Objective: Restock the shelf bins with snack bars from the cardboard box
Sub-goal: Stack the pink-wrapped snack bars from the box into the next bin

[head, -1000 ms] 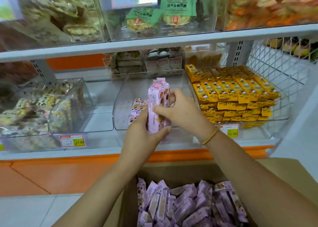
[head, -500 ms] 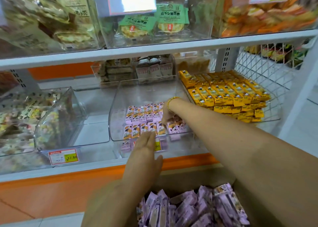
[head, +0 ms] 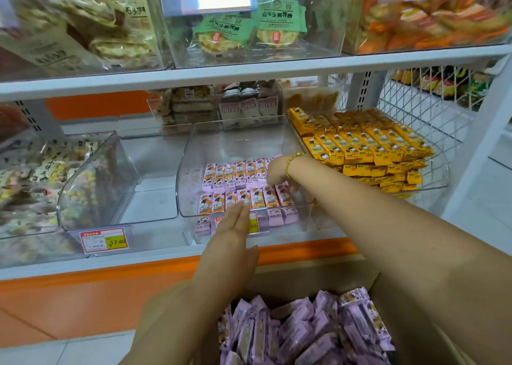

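A clear shelf bin (head: 186,170) holds two neat rows of pink-wrapped snack bars (head: 235,175) lying flat. My right hand (head: 277,175), with a gold bracelet at the wrist, reaches into the bin, its fingertips bent down onto the right end of the rows. Flat with straight fingers, my left hand (head: 235,231) is held against the bin's front wall, over the price label. Below, an open cardboard box (head: 318,273) is heaped with loose pink bars (head: 304,334).
Yellow snack bars (head: 360,145) fill the bin to the right, beside a white wire divider (head: 415,98). A clear bin of mixed sweets (head: 91,187) with a price tag (head: 104,240) stands on the left. The upper shelf (head: 249,73) hangs close overhead.
One second ago both hands held a stack of pink bars upright over the bin. The bars now lie in rows inside; my right hand stays on them and my left has come away to the front wall.
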`<state>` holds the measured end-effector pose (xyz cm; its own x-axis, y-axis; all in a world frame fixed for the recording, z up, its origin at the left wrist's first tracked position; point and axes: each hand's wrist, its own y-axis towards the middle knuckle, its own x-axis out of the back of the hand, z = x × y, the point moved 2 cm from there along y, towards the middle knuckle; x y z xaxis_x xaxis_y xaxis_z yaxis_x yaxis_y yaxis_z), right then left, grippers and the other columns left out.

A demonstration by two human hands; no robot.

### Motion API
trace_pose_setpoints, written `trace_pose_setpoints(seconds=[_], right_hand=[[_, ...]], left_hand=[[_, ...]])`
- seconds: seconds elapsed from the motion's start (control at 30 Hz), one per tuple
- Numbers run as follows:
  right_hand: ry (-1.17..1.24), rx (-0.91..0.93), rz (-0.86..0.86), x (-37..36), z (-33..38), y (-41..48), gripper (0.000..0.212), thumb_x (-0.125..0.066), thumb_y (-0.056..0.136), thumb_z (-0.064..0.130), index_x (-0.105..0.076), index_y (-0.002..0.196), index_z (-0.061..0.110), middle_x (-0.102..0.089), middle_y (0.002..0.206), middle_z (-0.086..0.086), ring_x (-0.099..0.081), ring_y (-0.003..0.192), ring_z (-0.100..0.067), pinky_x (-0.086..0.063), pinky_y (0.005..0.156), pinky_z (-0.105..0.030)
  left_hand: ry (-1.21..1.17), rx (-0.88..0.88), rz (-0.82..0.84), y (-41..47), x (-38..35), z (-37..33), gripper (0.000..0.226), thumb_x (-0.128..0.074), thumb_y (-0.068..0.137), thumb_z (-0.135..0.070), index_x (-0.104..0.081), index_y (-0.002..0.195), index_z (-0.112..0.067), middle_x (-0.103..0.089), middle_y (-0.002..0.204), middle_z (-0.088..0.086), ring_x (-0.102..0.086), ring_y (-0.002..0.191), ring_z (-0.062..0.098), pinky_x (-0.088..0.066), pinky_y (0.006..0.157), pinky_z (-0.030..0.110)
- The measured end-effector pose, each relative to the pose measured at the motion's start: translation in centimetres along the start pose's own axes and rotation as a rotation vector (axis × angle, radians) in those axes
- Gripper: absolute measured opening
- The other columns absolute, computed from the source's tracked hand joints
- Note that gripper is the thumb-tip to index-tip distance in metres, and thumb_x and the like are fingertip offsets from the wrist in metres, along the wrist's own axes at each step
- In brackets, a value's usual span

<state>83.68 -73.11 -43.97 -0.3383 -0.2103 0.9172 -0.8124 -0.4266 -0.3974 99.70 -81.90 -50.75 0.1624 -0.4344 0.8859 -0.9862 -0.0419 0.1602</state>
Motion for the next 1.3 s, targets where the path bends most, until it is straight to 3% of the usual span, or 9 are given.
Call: trace_pose_setpoints(seconds=[0.1,0.2,0.33,0.53,0.63,0.73,0.83,1.07,1.3], right_hand=[[0.069,0.023,-0.257,-0.1,0.0,-1.2,0.037,-0.039,0.100,0.019,-0.044,0.064,0.011,-0.066,0.106,-0.015,-0.064,0.091,-0.023,-0.036,0.049,-0.019],[0.315,0.142,-0.519,-1.7,-0.7,-3.7,0.038,-0.052,0.093,0.029,-0.051,0.063,0.007,-0.056,0.067,-0.011,-0.052,0.068,-0.019,-0.037,0.055,-0.027],[0.753,0.451,-0.605,-8.1,-1.3,-8.9,0.032,-0.064,0.090,0.021,-0.055,0.064,0.003,-0.046,0.054,0.003,-0.042,0.051,-0.004,-0.032,0.052,-0.014],[0.769,0.211,-0.192,-22.8,-4.6,-6.1,0.018,-0.068,0.087,0.031,-0.067,0.086,0.013,-0.066,0.081,0.003,-0.062,0.075,-0.010,-0.047,0.069,-0.027],[0.507,0.119,0.017,-29.3,-5.4,-3.8,0.055,-0.071,0.085,0.023,-0.049,0.134,0.010,-0.054,0.131,-0.011,-0.053,0.117,-0.026,-0.042,0.095,-0.031],[0.442,0.114,0.158,-33.5,-5.2,-2.5,0.095,-0.077,0.080,0.022,-0.016,0.152,0.014,-0.018,0.157,-0.010,-0.029,0.139,-0.030,-0.032,0.110,-0.041],[0.412,0.168,0.177,-35.0,-4.6,-1.8,0.112,-0.080,0.076,0.027,0.000,0.153,0.014,-0.007,0.159,-0.010,-0.019,0.143,-0.029,-0.027,0.113,-0.042],[0.222,0.175,0.166,-36.3,-4.1,-1.1,0.079,-0.074,0.079,0.043,-0.038,0.139,0.007,-0.038,0.140,-0.017,-0.042,0.125,-0.032,-0.038,0.104,-0.042],[0.714,0.032,-0.043,-33.4,-5.0,-4.4,0.069,-0.081,0.076,0.027,-0.048,0.134,0.011,-0.052,0.133,-0.007,-0.051,0.117,-0.027,-0.044,0.092,-0.033]], left_hand=[[-0.016,-0.041,-0.028,-0.9,0.2,0.2,0.072,-0.055,0.093,-0.020,-0.013,0.152,-0.021,-0.003,0.159,-0.010,-0.004,0.145,0.003,-0.001,0.103,0.006],[-0.006,-0.057,-0.072,-2.2,0.3,0.6,0.059,-0.058,0.092,-0.018,-0.034,0.146,-0.015,-0.029,0.154,-0.002,-0.029,0.140,0.012,-0.013,0.101,0.005],[-0.015,0.035,0.025,-4.6,-0.8,1.9,0.043,-0.060,0.088,-0.014,-0.053,0.130,-0.014,-0.054,0.132,0.004,-0.055,0.113,0.021,-0.033,0.084,0.016],[0.243,0.202,0.348,-7.9,-3.6,3.6,0.031,-0.051,0.094,-0.028,-0.056,0.121,-0.015,-0.060,0.121,0.007,-0.057,0.107,0.022,-0.035,0.064,0.019],[0.294,0.289,0.513,-9.0,-5.1,4.4,0.023,-0.051,0.095,-0.027,-0.050,0.111,-0.011,-0.058,0.121,0.015,-0.056,0.109,0.029,-0.042,0.081,0.030],[0.344,0.351,0.563,-9.1,-6.2,5.2,0.031,-0.054,0.093,-0.028,-0.048,0.116,-0.009,-0.059,0.119,0.015,-0.057,0.107,0.030,-0.045,0.081,0.031],[0.349,0.360,0.519,-8.5,-6.5,5.4,0.030,-0.052,0.095,-0.028,-0.052,0.118,-0.009,-0.061,0.117,0.014,-0.058,0.108,0.030,-0.044,0.081,0.029],[0.383,0.320,0.515,-7.4,-6.2,6.3,0.035,-0.058,0.086,-0.019,-0.055,0.119,-0.010,-0.060,0.116,0.013,-0.058,0.106,0.030,-0.049,0.082,0.033],[0.270,0.331,0.421,-6.3,-6.0,6.0,0.034,-0.056,0.088,-0.013,-0.059,0.121,-0.007,-0.061,0.121,0.012,-0.056,0.110,0.027,-0.044,0.086,0.030]])
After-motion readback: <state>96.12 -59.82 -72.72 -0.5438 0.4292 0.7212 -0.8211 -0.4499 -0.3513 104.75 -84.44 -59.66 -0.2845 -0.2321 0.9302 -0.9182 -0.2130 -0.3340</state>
